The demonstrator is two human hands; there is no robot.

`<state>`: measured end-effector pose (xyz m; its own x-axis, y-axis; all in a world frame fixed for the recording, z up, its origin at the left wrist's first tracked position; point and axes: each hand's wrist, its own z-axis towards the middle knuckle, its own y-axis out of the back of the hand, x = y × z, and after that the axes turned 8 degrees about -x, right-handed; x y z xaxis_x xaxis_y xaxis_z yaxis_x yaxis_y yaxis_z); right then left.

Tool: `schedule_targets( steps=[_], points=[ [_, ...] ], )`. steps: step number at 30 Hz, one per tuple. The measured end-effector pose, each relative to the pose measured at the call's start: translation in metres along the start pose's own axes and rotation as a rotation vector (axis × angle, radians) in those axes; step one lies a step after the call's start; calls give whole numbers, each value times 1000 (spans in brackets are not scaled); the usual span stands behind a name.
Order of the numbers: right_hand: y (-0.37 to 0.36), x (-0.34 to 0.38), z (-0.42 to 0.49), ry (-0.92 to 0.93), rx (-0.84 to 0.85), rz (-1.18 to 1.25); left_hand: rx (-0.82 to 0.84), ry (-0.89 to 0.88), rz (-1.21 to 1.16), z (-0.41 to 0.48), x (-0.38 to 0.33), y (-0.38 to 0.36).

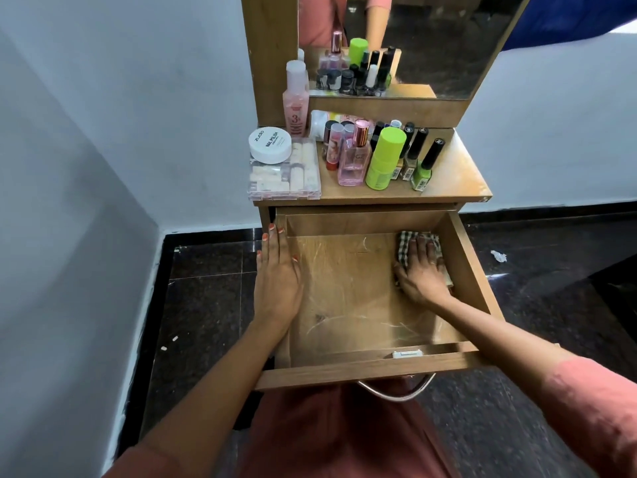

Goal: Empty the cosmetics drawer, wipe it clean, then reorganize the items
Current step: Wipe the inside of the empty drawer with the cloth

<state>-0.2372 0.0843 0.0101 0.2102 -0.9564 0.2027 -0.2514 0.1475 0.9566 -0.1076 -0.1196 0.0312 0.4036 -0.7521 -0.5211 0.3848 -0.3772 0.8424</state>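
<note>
Status of drawer [351,298]: pulled out from under the worktop [458,167], lower centre of the frame. Its scratched wooden bottom carries only the cloth and my right grip. A metal handle [396,393] hangs from the front panel, and a small white fitting [407,354] sits on the inner face of that panel.

My left grip [277,270] lies flat on the left side wall of the drawer. Its fingers are straight and point toward the top of the frame, with the thumb on the inner side. It holds nothing.

My right grip [422,269] is at the right of the drawer, near the back corner. Palm and spread, straight fingers press down on a checked cloth [404,243]; the fingers do not curl round it. The cloth lies on the drawer bottom, close to the right wall; I cannot tell whether it touches the wall.

The cosmetics stand on the worktop, above the drawer in the frame.
- Left: a clear box [286,177] of pale nail tips, with a white jar [270,144] marked NAIL POLISH on its lid, and a tall pink bottle [295,105] behind them.
- Centre: a pink perfume bottle [351,167], a green canister [384,160] and, just right of it, nail polish bottles [422,167] with black caps.

A mirror [431,39] at the top of the frame reflects the group. On the dark floor [206,270], a white scrap [498,256] lies at the right.
</note>
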Motion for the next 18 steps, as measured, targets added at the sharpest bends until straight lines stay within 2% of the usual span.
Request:
schedule_targets(
  steps=[5,8,12,18],
  points=[
    [-11,32,0,-48,-76,75,-17,-3,-15,-1,-2,-5],
    [-19,57,-4,-7,-84,71,-31,1,-13,-2,-1,-4],
    [-30,92,-13,119,-67,17,-33,-6,-18,-3,0,-5],
    [-47,144,-25,414,-1,-98,-48,-5,1,-1,-4,-5]
  ],
)
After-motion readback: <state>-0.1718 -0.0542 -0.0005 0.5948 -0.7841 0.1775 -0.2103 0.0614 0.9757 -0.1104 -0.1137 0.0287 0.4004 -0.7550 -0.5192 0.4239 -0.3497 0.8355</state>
